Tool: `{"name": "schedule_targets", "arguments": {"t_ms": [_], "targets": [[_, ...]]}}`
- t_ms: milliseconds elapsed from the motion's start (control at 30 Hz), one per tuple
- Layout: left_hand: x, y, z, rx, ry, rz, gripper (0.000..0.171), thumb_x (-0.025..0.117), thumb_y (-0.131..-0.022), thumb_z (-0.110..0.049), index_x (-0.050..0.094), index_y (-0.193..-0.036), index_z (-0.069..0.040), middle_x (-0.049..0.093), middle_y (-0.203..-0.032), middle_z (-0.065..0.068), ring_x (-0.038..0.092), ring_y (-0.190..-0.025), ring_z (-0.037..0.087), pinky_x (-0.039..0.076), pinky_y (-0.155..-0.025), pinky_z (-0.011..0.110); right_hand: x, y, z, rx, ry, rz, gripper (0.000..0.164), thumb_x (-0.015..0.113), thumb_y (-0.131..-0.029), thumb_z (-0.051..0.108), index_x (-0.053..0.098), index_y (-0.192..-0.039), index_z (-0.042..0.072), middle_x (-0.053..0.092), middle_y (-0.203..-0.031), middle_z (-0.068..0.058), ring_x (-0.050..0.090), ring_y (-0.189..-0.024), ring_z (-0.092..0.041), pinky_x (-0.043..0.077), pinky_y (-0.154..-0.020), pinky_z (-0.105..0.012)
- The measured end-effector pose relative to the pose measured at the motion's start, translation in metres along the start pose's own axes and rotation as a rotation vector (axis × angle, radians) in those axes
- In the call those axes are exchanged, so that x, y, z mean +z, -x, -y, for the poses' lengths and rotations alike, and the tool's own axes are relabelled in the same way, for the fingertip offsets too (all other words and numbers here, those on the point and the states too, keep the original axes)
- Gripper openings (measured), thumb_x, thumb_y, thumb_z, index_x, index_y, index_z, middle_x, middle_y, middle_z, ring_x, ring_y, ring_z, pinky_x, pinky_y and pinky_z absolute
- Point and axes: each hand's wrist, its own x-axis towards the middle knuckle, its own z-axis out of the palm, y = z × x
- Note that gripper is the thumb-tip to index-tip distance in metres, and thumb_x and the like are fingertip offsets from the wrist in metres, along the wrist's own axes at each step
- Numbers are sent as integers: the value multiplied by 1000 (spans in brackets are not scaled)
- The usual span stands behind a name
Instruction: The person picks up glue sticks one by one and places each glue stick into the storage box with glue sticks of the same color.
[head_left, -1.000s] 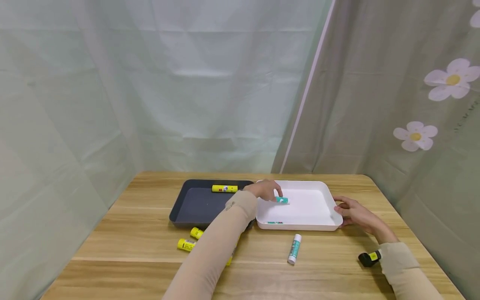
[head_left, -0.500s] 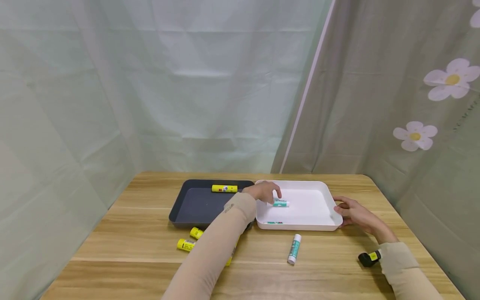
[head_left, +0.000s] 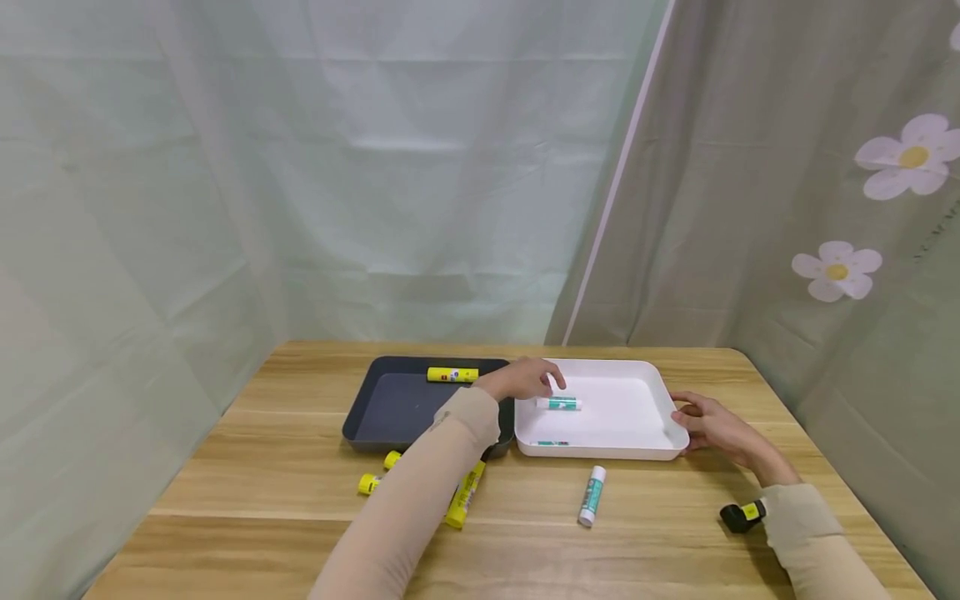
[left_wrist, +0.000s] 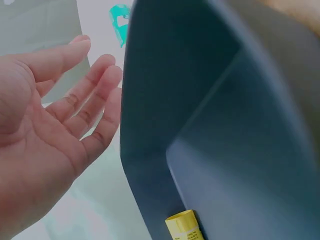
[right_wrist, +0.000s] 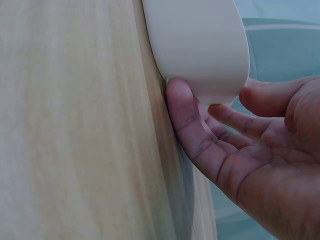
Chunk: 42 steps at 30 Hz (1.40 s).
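My left hand (head_left: 525,379) hovers over the left side of the white tray (head_left: 622,412), its fingers loosely bent and holding nothing. Just below its fingertips lies a green-and-white glue stick (head_left: 562,403). A second green-and-white glue stick (head_left: 551,443) lies along that tray's near wall, partly hidden. At the tray's right end, my right hand (head_left: 716,429) holds the edge; in the right wrist view the thumb is at the rim and the fingers curl underneath. A third green-and-white glue stick (head_left: 592,496) lies on the table in front of the white tray.
The dark grey tray (head_left: 397,408) stands at the left against the white one, with a yellow glue stick (head_left: 452,375) inside. Several more yellow glue sticks (head_left: 466,494) lie before it, partly behind the left sleeve. A curtain (head_left: 450,208) hangs behind the wooden table (head_left: 262,492).
The left hand has let go of the green-and-white glue stick, which now lies in the white tray, and has drawn slightly up and left. The right hand keeps its place at the tray.
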Motion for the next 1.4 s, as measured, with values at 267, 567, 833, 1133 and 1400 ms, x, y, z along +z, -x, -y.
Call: {"name": "schedule_targets", "arguments": {"t_ms": [267,567,833,1133,1400], "targets": [[0,7,1,98,76,-42,27,61,-106,-10,71,-130,-9,69,-119,8,61,-105,20,52,-91,33,0,-1,1,1,-1,2,66,52,-110,17,18,-155,-15,50,-131,-34,65,-94,-29,60,-78,-39],[0,19,-5,127,175,-74,25,63,-105,-12,72,-128,-11,68,-112,3,61,-97,17,52,-82,29,-1,1,1,1,10,0,67,53,-110,19,17,-156,-15,48,-134,-36,64,-96,-30,60,-80,-39],[-2,32,-3,198,233,-65,26,61,-106,-9,70,-129,-5,69,-120,17,61,-95,16,52,-82,26,-1,1,1,-3,7,1,65,52,-110,18,18,-155,-15,49,-133,-36,64,-96,-30,60,-80,-39],[-12,54,2,184,224,-88,24,62,-106,-12,71,-128,-10,69,-119,9,64,-101,18,54,-85,30,-2,1,1,2,8,-7,66,53,-110,18,18,-155,-15,48,-133,-36,65,-95,-30,59,-79,-38],[-20,82,15,134,205,-152,24,60,-106,-11,70,-128,-11,69,-119,7,63,-102,17,54,-91,33,1,0,1,-4,9,-6,66,53,-109,18,20,-155,-15,50,-131,-34,64,-95,-30,60,-80,-38]]}}
